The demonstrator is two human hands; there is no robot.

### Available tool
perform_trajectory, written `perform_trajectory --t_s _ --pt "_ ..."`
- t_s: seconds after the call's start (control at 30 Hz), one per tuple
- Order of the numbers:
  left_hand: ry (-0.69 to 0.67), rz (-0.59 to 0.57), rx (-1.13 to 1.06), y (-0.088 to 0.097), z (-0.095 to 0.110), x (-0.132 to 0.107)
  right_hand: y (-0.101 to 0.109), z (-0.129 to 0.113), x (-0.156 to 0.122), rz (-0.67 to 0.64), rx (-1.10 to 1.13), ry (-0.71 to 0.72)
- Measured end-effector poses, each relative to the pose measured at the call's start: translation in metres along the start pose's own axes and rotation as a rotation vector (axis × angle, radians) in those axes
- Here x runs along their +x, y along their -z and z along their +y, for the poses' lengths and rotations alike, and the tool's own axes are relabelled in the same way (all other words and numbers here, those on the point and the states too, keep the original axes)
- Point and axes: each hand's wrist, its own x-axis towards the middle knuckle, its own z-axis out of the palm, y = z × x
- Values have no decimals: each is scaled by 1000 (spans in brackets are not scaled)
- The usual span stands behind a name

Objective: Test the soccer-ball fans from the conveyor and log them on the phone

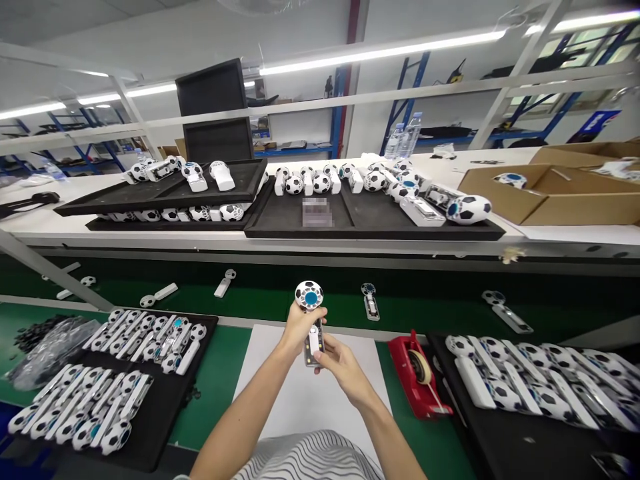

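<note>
A white handheld device with a football-patterned round head and a blue disc [311, 297] is held upright above a white sheet [280, 400]. My left hand [296, 328] is closed around its neck, just under the ball head. My right hand [340, 363] grips the lower end of the handle, with its thumb on the front. The handle's front shows a white part and dark inner parts with small yellow spots. What my fingers touch behind the handle is hidden.
A red tape dispenser [417, 377] stands right of the sheet. Black trays with similar devices lie left [165, 393] and right [510, 433]. Several devices lie on the green belt [280, 270] ahead. A shelf above bears trays and a cardboard box [575, 203].
</note>
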Motion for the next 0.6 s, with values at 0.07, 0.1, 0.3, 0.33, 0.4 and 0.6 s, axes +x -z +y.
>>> perform_trajectory --t_s 0.07,0.1,0.3,0.33,0.4,0.6 --pt "15 -27 80 7 -13 14 10 9 3 52 105 -92" --pt "29 -42 127 13 -23 21 18 16 6 100 152 -140" --pt "235 84 601 77 -118 34 75 82 51 449 102 -411" --pt "287 112 699 88 -139 27 84 92 63 498 78 -466" --pt "383 143 869 107 -181 8 101 107 91 566 43 -548" --pt "552 82 1147 135 -272 -44 137 117 164 708 -5 -518"
